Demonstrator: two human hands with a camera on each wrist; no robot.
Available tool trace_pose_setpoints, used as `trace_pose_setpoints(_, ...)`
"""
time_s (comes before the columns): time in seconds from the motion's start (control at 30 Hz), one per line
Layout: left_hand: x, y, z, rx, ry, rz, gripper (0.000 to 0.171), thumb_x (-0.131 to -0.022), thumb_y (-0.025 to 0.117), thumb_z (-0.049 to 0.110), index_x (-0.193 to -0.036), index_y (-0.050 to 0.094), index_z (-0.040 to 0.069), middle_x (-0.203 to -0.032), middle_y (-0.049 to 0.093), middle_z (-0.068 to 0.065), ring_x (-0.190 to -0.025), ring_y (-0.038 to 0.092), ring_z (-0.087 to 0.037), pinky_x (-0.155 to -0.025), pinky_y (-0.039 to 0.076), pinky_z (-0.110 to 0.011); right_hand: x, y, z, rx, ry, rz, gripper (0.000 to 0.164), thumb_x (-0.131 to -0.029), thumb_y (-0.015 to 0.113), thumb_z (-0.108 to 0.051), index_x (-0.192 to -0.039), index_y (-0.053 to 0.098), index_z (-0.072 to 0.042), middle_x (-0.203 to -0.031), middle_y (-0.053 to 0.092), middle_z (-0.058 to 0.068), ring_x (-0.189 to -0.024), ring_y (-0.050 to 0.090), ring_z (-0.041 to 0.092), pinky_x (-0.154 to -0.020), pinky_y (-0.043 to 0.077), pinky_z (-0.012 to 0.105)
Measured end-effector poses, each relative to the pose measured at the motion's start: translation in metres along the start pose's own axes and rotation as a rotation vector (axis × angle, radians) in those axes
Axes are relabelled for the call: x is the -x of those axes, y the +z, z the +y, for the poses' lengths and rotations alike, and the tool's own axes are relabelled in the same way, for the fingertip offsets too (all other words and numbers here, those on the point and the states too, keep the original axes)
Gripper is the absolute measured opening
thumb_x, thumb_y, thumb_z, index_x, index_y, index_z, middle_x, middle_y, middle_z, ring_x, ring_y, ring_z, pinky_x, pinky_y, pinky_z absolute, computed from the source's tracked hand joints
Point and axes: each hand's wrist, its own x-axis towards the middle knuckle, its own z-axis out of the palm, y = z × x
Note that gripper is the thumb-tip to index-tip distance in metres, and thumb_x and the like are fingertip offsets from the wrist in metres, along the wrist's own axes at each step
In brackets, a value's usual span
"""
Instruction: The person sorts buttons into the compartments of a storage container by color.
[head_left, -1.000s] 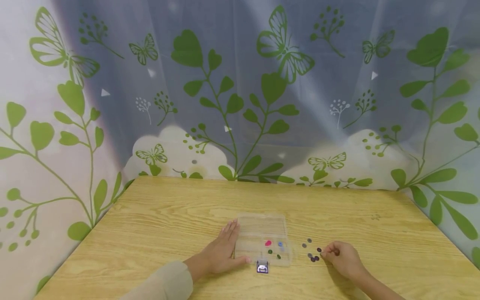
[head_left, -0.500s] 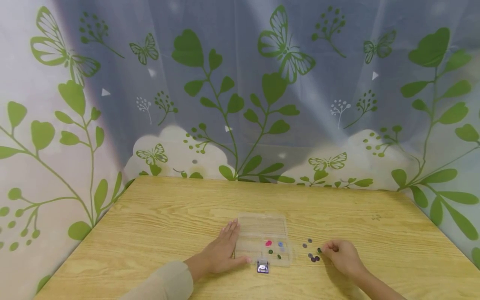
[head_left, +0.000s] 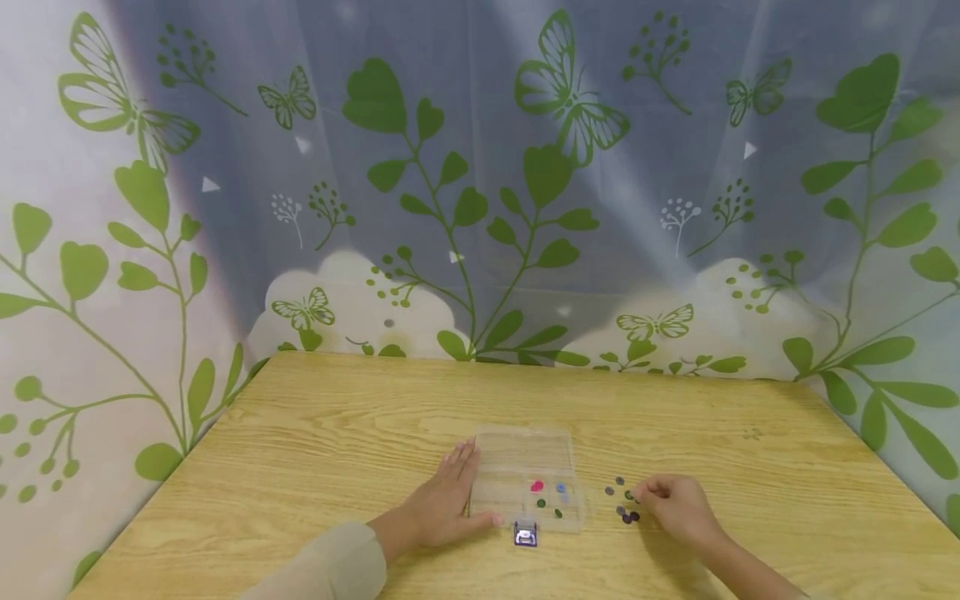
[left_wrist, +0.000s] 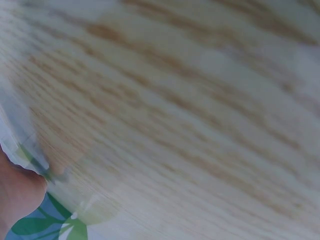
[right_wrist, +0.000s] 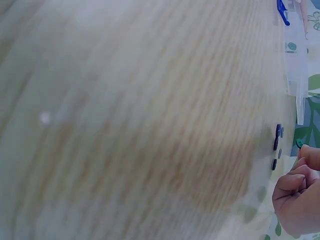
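A clear plastic box with compartments lies open on the table. In its near part are a pink button, a blue button and two green buttons. My left hand rests against the box's left side, fingers straight and thumb along the front edge. To the right of the box, my right hand pinches a small green button between thumb and fingertips. Several dark and grey buttons lie just left of that hand.
A purple-edged clasp sticks out at the front of the box. The wooden table ends at a patterned curtain at the back and sides. A faint small mark shows at the table's right.
My right hand has turned up a green button and moved slightly left with it in the pinch. The left hand and the box have stayed still.
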Motion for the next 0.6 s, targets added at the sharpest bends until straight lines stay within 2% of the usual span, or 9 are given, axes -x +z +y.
trace_pose_setpoints(0.23,0.000,0.000,0.000,-0.002,0.001,0.003,0.092,-0.089,0.045,0.058,-0.145,0.013,-0.007,-0.153,0.009,-0.024,-0.143,0.011,-0.035,-0.117,0.016,-0.046,0.000,0.003,-0.008,-0.007,-0.002,-0.007,0.013,-0.087,0.059,-0.007,-0.088,0.068,0.003,-0.086,0.069,0.010,-0.081,0.058,0.016,-0.064,0.046,0.024)
trace_pose_setpoints(0.43,0.000,0.000,0.000,0.000,0.003,0.001,0.092,-0.090,0.045,0.058,-0.145,0.013,-0.008,-0.153,0.009,-0.024,-0.143,0.011,-0.036,-0.117,0.016,-0.046,0.001,0.006,-0.012,-0.027,0.007,-0.023,0.013,-0.087,0.058,-0.007,-0.088,0.067,0.002,-0.088,0.068,0.008,-0.082,0.058,0.018,-0.067,0.050,0.028)
trace_pose_setpoints(0.6,0.000,-0.001,0.000,0.003,-0.001,-0.003,0.092,-0.089,0.044,0.059,-0.145,0.012,-0.007,-0.154,0.009,-0.024,-0.143,0.010,-0.035,-0.117,0.016,-0.046,0.002,0.011,-0.017,-0.039,0.000,-0.018,0.012,-0.086,0.059,-0.006,-0.087,0.068,0.003,-0.097,0.069,0.018,-0.083,0.061,0.019,-0.069,0.052,0.031)
